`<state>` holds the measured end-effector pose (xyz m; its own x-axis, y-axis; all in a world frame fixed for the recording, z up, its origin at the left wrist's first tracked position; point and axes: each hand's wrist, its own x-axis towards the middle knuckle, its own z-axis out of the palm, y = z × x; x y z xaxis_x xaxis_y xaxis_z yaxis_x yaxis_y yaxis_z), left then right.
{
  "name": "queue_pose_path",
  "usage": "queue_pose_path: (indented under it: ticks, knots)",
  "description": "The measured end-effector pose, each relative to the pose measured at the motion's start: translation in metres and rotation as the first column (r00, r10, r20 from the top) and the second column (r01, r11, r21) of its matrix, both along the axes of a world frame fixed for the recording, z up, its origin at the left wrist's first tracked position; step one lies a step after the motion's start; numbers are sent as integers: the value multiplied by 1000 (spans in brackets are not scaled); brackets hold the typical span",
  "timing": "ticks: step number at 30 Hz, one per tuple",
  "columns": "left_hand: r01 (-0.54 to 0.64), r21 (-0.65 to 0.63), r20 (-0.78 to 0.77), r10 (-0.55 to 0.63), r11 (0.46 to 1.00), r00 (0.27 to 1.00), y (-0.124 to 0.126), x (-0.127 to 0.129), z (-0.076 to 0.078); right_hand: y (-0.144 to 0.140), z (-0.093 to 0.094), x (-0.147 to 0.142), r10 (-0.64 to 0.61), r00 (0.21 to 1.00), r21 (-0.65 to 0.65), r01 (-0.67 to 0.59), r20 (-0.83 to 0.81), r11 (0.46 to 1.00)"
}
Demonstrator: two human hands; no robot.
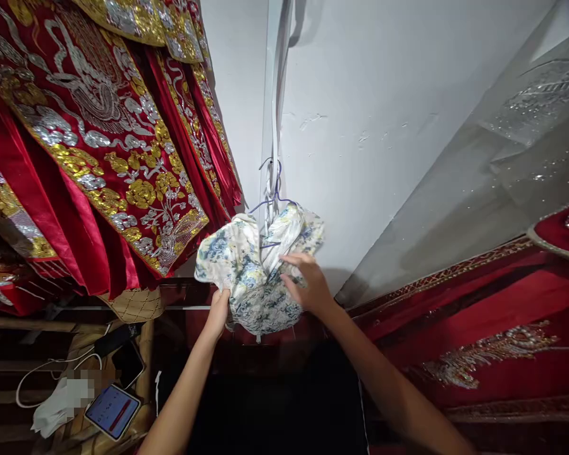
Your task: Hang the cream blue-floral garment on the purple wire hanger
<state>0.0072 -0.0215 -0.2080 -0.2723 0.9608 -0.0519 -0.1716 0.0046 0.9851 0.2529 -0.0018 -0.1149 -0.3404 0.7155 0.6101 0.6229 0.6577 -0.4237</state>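
A small white garment with blue and yellow flower print (246, 265) hangs bunched on a thin purple wire hanger (275, 189) against a white wall. My left hand (218, 309) grips the garment's lower left edge from below. My right hand (308, 284) lies flat on its right side, fingers spread over the cloth. The hanger's hook is caught on a white strip running down the wall.
Red robes with gold and silver embroidery (99, 145) hang at the left. More red embroidered cloth under clear plastic (493, 297) lies at the right. At the lower left are a phone with a lit screen (112, 411), another dark phone (128, 363) and white cables.
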Motion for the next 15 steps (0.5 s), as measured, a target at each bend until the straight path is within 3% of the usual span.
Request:
queue_pose_path:
  ticks: [3, 5, 8, 11, 13, 15]
  knots:
    - [12, -25, 61, -10, 1000, 998, -7, 0, -2, -1, -42, -20, 38, 999, -277, -31, 21, 960]
    - [11, -42, 64, -9, 999, 998, -8, -5, -1, 3, -57, -29, 43, 994, -351, -6, 100, 936]
    - [-62, -49, 6, 63, 997, 998, -8, -17, -2, 8, -63, -34, 45, 987, -321, 6, 151, 947]
    - [-216, -13, -83, 214, 976, 973, -13, -25, -7, 7, -61, -30, 89, 983, -323, -32, 163, 946]
    - [-355, 100, -251, 368, 930, 895, -21, -21, -11, 2, -61, -26, 111, 982, -368, -46, 156, 929]
    - [-358, 245, -416, 431, 901, 801, -31, -9, -14, -5, -62, -24, 104, 993, -422, -70, 58, 904]
